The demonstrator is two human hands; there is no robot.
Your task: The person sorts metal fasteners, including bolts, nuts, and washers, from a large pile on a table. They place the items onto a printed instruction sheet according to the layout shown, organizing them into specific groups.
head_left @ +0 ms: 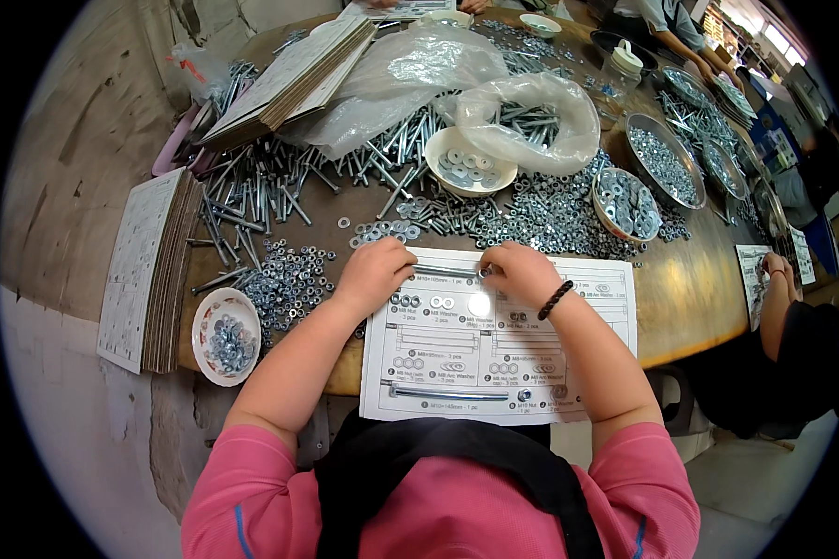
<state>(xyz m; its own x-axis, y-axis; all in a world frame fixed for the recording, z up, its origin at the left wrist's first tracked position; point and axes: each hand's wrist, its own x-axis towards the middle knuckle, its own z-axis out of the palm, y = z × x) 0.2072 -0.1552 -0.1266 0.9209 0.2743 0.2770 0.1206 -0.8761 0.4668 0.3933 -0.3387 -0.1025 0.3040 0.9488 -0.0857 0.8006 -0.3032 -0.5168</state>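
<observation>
A white printed card (pixel 615 363) lies at the table's near edge, with pictures of fasteners on it. Across its top row a long silver bolt (pixel 446 271) stretches between my hands. The fingers of my left hand (pixel 378 272) are closed at the bolt's left end. My right hand (pixel 526 276) pinches the other end, where a small round part, perhaps a nut, shows at the fingertips. Lower on the card rest another long bolt (pixel 449 393) and a nut (pixel 525 395). Several nuts (pixel 406 300) and a shiny large washer (pixel 478 305) sit in the second row.
Left of the card are loose nuts (pixel 294 279), a bowl of small parts (pixel 227 337) and stacked cards (pixel 144 270). Beyond lie piled bolts (pixel 280 182), plastic bags (pixel 410 70), washer bowls (pixel 470 162) (pixel 626 205) and a metal tray (pixel 664 160). Another person's hand (pixel 779 270) is at right.
</observation>
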